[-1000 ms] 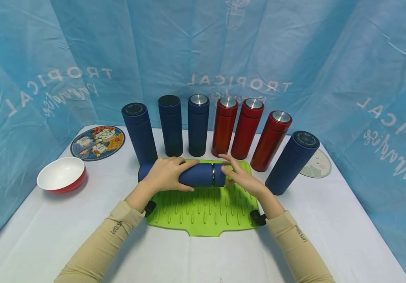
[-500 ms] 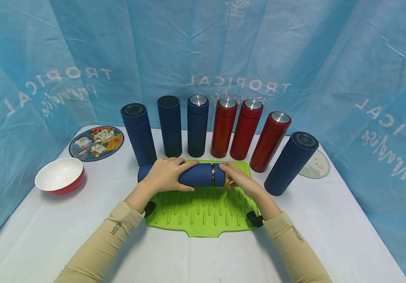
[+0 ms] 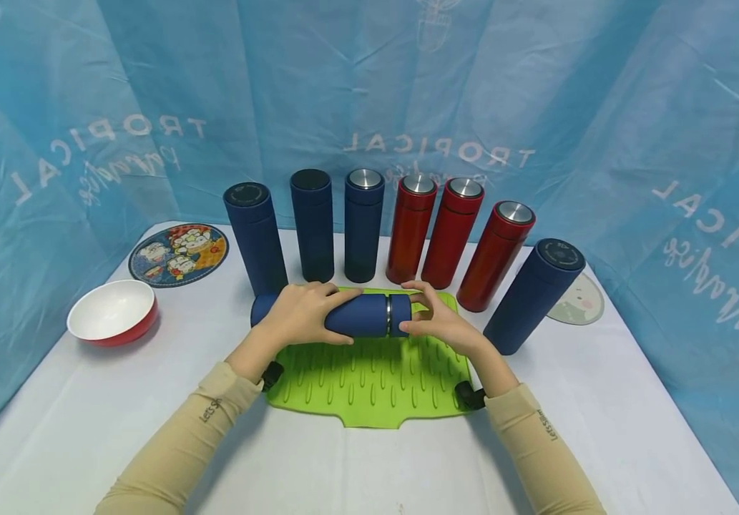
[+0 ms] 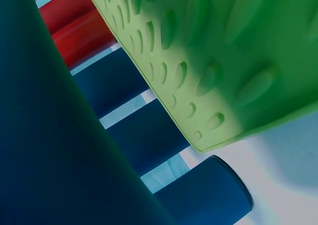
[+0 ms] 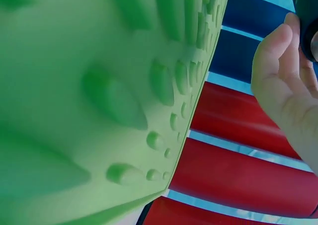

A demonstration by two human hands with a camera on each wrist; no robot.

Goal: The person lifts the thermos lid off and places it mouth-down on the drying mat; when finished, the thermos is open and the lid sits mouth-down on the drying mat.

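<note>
A dark blue thermos (image 3: 364, 316) lies sideways above the green mat. My left hand (image 3: 298, 313) grips its body from above, fingers over the far side and thumb on the near side. At the thermos's right end, my right hand (image 3: 451, 330) holds the lid (image 3: 399, 315) loosely, its thumb low on the near edge and fingers arched over the top. In the left wrist view the thermos (image 4: 54, 140) fills the left side and my left hand is out of sight. The right wrist view catches the fingers (image 5: 272, 61) beside the thermos end.
Under the held thermos lies a green ridged mat (image 3: 369, 390). Behind stand blue thermoses (image 3: 313, 229) and red thermoses (image 3: 449, 236), with another blue thermos (image 3: 530, 300) at right. A red-and-white bowl (image 3: 113, 315), a patterned round mat (image 3: 179, 255) and a pale round mat (image 3: 578, 299) lie outward.
My right hand has gone from spread fingers at the lid, to a rolled-over hold on it, and back round with the thumb low. My left hand keeps its grip; the thermos stays in place.
</note>
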